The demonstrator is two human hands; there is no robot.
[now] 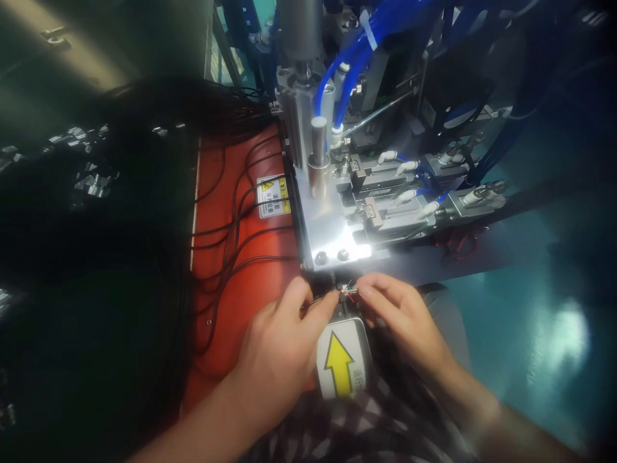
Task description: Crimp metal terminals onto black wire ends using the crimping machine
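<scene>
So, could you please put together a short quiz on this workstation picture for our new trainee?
1. What do the left hand and right hand pinch between their fingertips?
A) a blue hose
B) thin coloured wires
C) a screwdriver
2. True or false: the yellow arrow label points back toward the person.
3. Fill in: the black cables lie across an ____ mat.

Key
1. B.
2. False: it points away from the person, toward the metal plate of the machine.
3. Orange.
</scene>
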